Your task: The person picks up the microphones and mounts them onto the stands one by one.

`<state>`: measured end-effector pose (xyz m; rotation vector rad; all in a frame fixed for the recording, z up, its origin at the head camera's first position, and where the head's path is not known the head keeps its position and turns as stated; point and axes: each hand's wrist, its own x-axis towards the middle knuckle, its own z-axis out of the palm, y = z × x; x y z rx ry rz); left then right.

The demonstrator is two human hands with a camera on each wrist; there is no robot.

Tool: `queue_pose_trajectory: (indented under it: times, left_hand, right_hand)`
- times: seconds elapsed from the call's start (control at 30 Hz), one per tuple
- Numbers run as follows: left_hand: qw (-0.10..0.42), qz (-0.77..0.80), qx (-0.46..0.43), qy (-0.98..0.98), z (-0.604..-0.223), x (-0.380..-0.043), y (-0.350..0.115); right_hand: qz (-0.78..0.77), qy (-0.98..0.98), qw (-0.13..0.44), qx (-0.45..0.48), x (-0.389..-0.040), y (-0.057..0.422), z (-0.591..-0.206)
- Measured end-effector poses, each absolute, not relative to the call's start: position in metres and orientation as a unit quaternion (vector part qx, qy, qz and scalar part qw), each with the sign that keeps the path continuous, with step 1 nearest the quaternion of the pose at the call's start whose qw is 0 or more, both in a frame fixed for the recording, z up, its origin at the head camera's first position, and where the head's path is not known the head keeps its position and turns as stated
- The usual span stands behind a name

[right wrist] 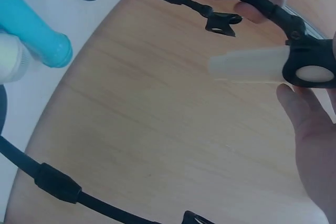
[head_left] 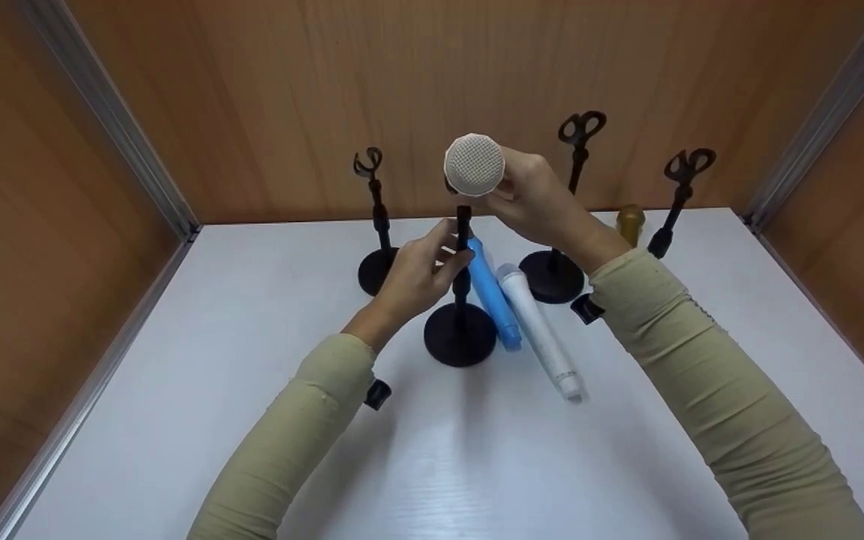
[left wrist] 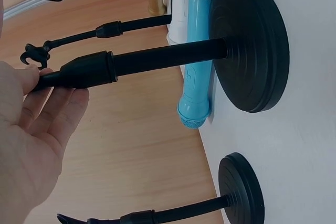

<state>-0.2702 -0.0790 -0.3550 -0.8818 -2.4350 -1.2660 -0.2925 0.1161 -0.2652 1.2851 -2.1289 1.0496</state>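
Observation:
A pale microphone with a round mesh head (head_left: 475,165) sits in the black clip (right wrist: 310,66) of the nearest stand, its body (right wrist: 249,65) passing through the ring. My right hand (head_left: 541,199) holds the microphone near its head, with the fingers beside the clip; part of that grip is hidden in the right wrist view. The black stand (left wrist: 168,56) stands upright on its round base (head_left: 460,335). My left hand (head_left: 423,266) grips its upper pole below the clip, thumb on one side and fingers on the other, as the left wrist view shows.
A blue microphone (head_left: 493,292) and a white microphone (head_left: 541,330) lie just right of the base. Behind are more black stands, one at left (head_left: 379,217), one at right (head_left: 578,157), another further right (head_left: 679,195). A gold microphone (head_left: 630,223) is partly hidden. Wooden panels (head_left: 327,90) enclose the white table (head_left: 252,300).

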Motion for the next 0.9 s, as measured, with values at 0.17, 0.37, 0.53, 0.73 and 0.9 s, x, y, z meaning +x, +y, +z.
queue_pose_trajectory:
  times: [0.17, 0.37, 0.53, 0.73, 0.9]
  left_hand:
    - [0.139, -0.439, -0.306, -0.833, -0.354, -0.271, -0.080]
    - [0.138, -0.436, -0.305, -0.835, -0.352, -0.272, -0.079]
    - [0.137, -0.437, -0.309, -0.834, -0.350, -0.274, -0.078]
    - [0.128, -0.435, -0.299, -0.840, -0.354, -0.274, -0.076]
    - [0.133, -0.432, -0.291, -0.843, -0.356, -0.272, -0.077]
  right_hand:
    - [0.378, -0.768, 0.231, 0.463, -0.291, 0.115, -0.268]
    - [0.361, -0.768, 0.227, 0.478, -0.285, 0.118, -0.261]
    - [0.358, -0.772, 0.210, 0.482, -0.280, 0.119, -0.255]
    - [0.380, -0.777, 0.187, 0.466, -0.281, 0.116, -0.259]
    - [0.406, -0.768, 0.183, 0.461, -0.283, 0.108, -0.264]
